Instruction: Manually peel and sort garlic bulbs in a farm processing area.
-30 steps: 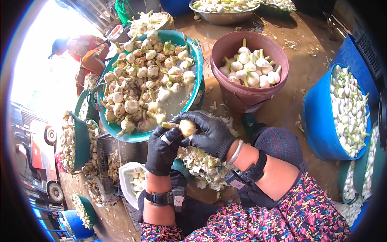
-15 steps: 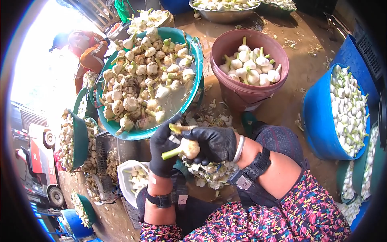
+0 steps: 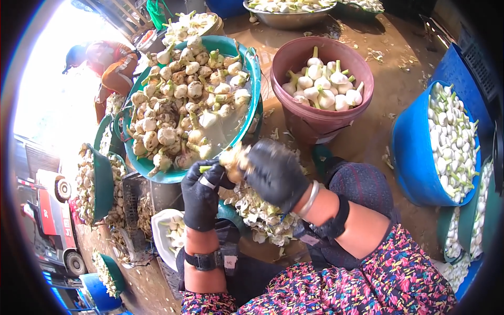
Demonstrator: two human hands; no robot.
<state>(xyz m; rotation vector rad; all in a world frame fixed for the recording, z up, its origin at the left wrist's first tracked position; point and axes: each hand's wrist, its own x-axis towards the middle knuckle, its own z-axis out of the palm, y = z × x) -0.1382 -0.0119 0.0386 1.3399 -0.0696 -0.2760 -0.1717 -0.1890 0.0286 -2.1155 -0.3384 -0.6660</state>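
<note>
My left hand (image 3: 202, 195), in a black glove, is closed round the green stem of a garlic bulb (image 3: 234, 174). The bulb points away from my palm, with loose tan skin blurred at its far side. Against the bulb's right side, my right hand (image 3: 277, 177), also gloved in black, is curled and smeared by motion. Its fingertips seem to pinch the papery skin, though they are partly hidden. Below both hands lies a heap of pale garlic peelings (image 3: 268, 220). Just beyond them stands a teal tub (image 3: 255, 79) of unpeeled garlic bulbs (image 3: 167, 136) in cloudy water.
A pink bucket (image 3: 315, 123) with white peeled bulbs stands ahead. To the right is a blue tub (image 3: 412, 147) full of garlic. A white container (image 3: 163, 236) sits by my left forearm. Green tubs (image 3: 103, 184) stand at left, near a bending person (image 3: 113, 65) and a red vehicle (image 3: 50, 210).
The bulb has turned, its green stem now in my left hand instead of pointing left below the fingers. My right hand has moved up and blurs beside the loosened skin.
</note>
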